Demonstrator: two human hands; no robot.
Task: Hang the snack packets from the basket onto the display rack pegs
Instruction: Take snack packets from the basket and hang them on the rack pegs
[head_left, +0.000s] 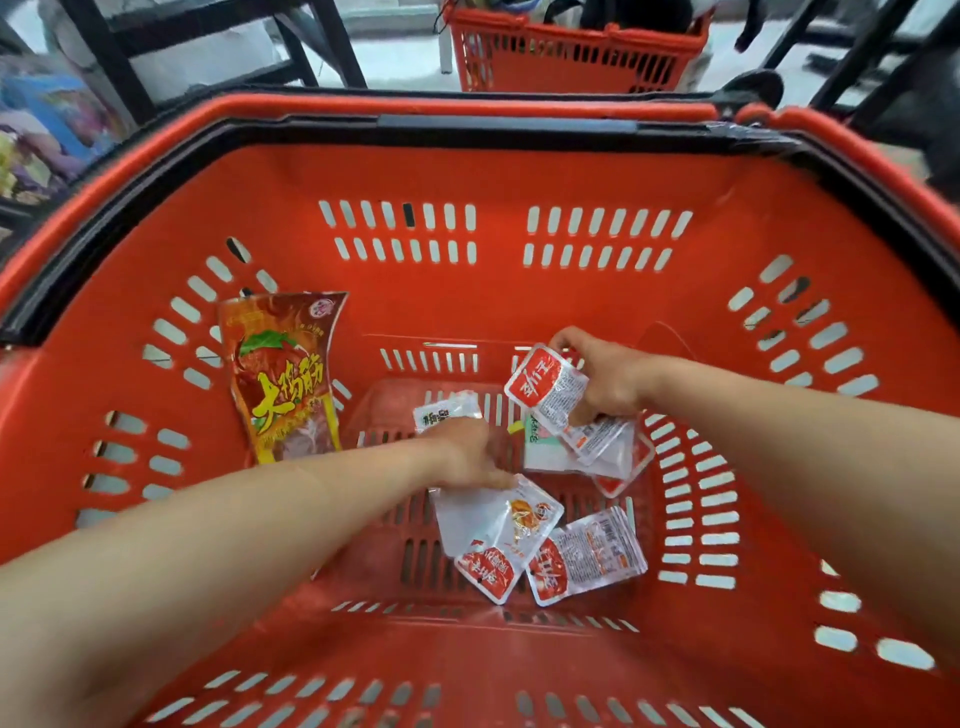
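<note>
Both my hands reach down into a red slotted basket. My right hand grips a small stack of red-and-white snack packets above the basket floor. My left hand pinches a white packet with an orange picture by its top edge. Beside that one lies another red-and-white packet. A white packet shows behind my left hand. More packets lie under my right hand. A large brown packet with yellow lettering leans against the left wall.
A second red basket stands on the floor beyond this one. Black metal rack legs rise at the back left and back right. Colourful goods sit at the far left. No display pegs are in view.
</note>
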